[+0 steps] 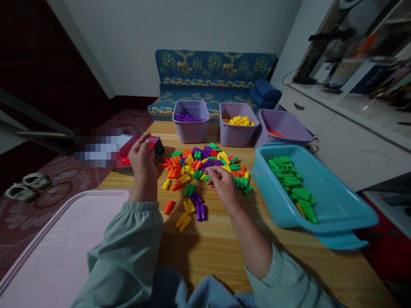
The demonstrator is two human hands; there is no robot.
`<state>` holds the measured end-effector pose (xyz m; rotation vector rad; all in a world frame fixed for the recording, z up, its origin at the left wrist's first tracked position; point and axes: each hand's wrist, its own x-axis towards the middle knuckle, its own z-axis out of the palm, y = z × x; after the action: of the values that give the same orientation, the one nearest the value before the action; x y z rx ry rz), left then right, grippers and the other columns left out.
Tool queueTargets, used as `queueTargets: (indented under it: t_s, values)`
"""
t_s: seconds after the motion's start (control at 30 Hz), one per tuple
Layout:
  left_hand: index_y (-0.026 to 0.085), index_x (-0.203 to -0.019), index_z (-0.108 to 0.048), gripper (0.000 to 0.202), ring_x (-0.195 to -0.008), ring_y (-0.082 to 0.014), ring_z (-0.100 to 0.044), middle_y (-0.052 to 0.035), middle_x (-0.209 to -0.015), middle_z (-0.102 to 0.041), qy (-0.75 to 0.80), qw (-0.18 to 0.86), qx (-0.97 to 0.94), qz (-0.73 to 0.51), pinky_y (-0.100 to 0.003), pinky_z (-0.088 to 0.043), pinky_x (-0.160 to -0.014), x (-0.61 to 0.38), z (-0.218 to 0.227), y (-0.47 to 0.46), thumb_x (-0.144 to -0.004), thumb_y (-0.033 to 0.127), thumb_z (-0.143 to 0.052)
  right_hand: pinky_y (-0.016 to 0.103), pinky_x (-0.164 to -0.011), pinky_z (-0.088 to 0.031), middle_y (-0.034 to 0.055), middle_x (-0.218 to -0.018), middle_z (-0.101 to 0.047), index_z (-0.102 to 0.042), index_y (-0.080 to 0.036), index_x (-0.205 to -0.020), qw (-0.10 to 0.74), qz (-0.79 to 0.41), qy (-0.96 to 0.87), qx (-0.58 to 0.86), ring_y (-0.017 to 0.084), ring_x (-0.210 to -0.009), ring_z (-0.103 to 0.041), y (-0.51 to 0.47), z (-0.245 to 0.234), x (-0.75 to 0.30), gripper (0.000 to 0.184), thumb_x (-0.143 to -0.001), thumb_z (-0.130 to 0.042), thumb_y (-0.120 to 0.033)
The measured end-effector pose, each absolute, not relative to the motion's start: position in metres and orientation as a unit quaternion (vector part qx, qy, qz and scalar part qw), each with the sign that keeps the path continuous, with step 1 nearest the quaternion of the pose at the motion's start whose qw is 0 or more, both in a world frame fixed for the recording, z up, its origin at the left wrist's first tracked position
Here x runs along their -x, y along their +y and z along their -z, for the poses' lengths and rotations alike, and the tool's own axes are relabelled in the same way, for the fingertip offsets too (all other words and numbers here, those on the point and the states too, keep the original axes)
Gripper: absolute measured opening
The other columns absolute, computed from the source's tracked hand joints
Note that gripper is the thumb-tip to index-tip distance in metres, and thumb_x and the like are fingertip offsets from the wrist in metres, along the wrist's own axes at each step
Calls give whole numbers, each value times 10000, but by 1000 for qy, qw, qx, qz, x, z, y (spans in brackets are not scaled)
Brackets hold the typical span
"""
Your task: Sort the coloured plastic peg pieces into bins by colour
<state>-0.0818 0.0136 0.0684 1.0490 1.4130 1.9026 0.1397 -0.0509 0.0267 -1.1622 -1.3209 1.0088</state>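
Observation:
My left hand [143, 160] is raised at the left side of the table, beside and partly over a dark red box [157, 147] with red pieces [126, 161] in it. Its fingers look stretched out, and I see nothing held in them. Over the near side of a pile of coloured plastic building pieces [189, 161], my right hand [223, 184] is closed with fingertips together. What they pinch, if anything, cannot be made out. Loose purple pieces [201, 212] and yellow pieces [183, 222] lie nearer me, along with an orange piece [169, 207].
Behind the pile stand lilac bins with purple [192, 130], yellow [237, 136] and orange-red pieces [272, 124]. A blue tub [340, 205] with green pieces [287, 177] is on the right. A pink lid [64, 239] lies at the left, and a patterned sofa [212, 92] stands beyond the table.

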Motion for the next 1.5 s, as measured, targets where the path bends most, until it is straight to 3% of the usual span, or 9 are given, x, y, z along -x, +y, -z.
queueTargets:
  t_s: [0.1, 0.2, 0.27, 0.4, 0.57, 0.83, 1.03, 1.3, 1.5]
  values:
    - [175, -945, -702, 311, -762, -167, -629, -54, -841, -697, 591, 282, -496, -570, -273, -491, -700, 67, -60, -9, -718, 379, -641, 217, -519, -439, 4, -629, -629, -673, -171, -831, 528, -409, -556, 495, 120, -541, -589, -50, -25, -142, 355, -852, -565, -508]
    - [195, -821, -742, 209, -780, -247, -644, -86, -820, -709, 681, 183, -638, -309, -351, -492, -747, 67, -49, -29, -670, 333, -702, 217, -515, -438, 12, -665, -645, -667, -168, -836, 527, -403, -555, 502, 118, -542, -592, -49, -23, -143, 330, -842, -573, -485]
    - [189, -880, -748, 253, -880, -300, -644, -129, -949, -705, 701, 123, -672, -205, -389, -487, -803, 70, -41, -38, -658, 307, -718, 217, -512, -440, 18, -699, -656, -663, -168, -832, 529, -404, -551, 504, 115, -542, -594, -48, -21, -144, 306, -828, -582, -462]
    - [193, -1152, -682, 560, -1166, -371, -531, -185, -1242, -600, 681, 33, -714, -162, -461, -435, -953, 72, -27, -40, -628, 377, -760, 218, -502, -439, 25, -736, -676, -661, -171, -827, 526, -408, -550, 504, 115, -542, -596, -46, -19, -143, 271, -809, -584, -431]
    - [229, -1235, -646, 571, -1300, -343, -450, -149, -1286, -601, 616, 76, -773, -133, -475, -343, -1064, 67, -16, -32, -688, 384, -701, 215, -497, -439, 29, -762, -688, -661, -176, -813, 520, -407, -559, 502, 112, -540, -598, -45, -15, -142, 242, -814, -575, -402]
    - [165, -1139, -691, 452, -1025, -273, -614, -140, -1096, -655, 606, 116, -764, -189, -371, -468, -906, 53, -15, -32, -699, 208, -593, 210, -489, -433, 21, -760, -672, -659, -178, -804, 510, -415, -565, 498, 114, -551, -599, -46, -13, -141, 227, -817, -580, -391]
    - [160, -984, -703, 303, -880, -232, -612, -103, -970, -640, 592, 166, -743, -265, -337, -485, -805, 40, -16, -35, -714, 259, -610, 228, -512, -457, 21, -787, -689, -663, -185, -826, 502, -417, -568, 501, 123, -552, -616, -44, -10, -142, 223, -822, -567, -386]
    - [131, -884, -677, 399, -620, -140, -582, -40, -759, -641, 516, 514, -498, -472, -224, -426, -533, 24, -28, -38, -714, 491, -666, 227, -482, -475, 51, -902, -692, -680, -180, -899, 503, -410, -556, 519, 128, -570, -635, -43, -5, -141, 215, -803, -586, -348]
    - [139, -730, -590, 319, -465, -97, -528, 8, -595, -584, 534, 532, -342, -561, -182, -363, -420, 28, -26, -35, -751, 452, -647, 255, -606, -528, 37, -950, -701, -686, -183, -904, 461, -393, -607, 515, 125, -649, -640, -44, -6, -139, 145, -800, -594, -226]
